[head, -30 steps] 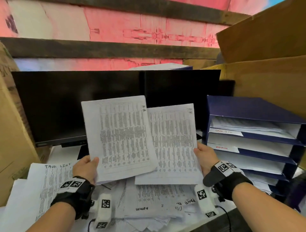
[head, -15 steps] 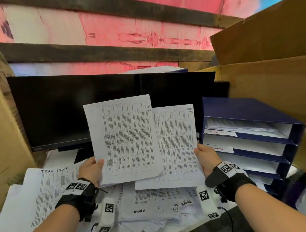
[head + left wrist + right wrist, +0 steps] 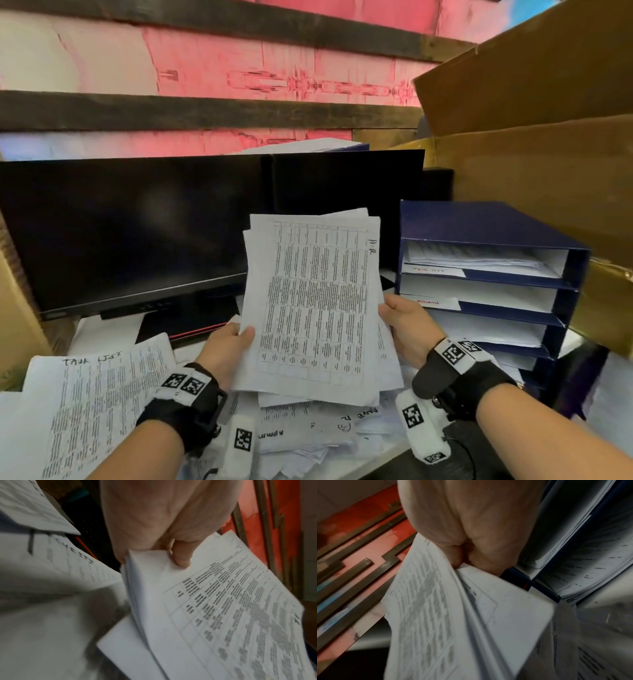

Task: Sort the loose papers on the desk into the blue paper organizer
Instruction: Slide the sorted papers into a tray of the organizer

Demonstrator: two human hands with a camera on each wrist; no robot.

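Both hands hold up one stack of printed table sheets (image 3: 313, 308) marked "HR" in front of the monitor. My left hand (image 3: 229, 346) pinches its lower left edge, thumb on the front sheet, as the left wrist view shows on the stack (image 3: 214, 608). My right hand (image 3: 400, 322) grips the stack's right edge; the right wrist view shows the papers (image 3: 445, 615) bunched in that hand. The blue paper organizer (image 3: 486, 226) stands just to the right, with papers in its labelled shelves. More loose papers (image 3: 308, 435) lie on the desk below the stack.
A "Task list" sheet (image 3: 99, 404) lies at the lower left. A black monitor (image 3: 137, 233) fills the back of the desk. Cardboard boxes (image 3: 534, 164) loom behind and right of the organizer, and more cardboard (image 3: 13, 308) stands at the left edge.
The two bundles that were held side by side have come together into one stack. My left hand moved right with its sheets, over those in my right hand.
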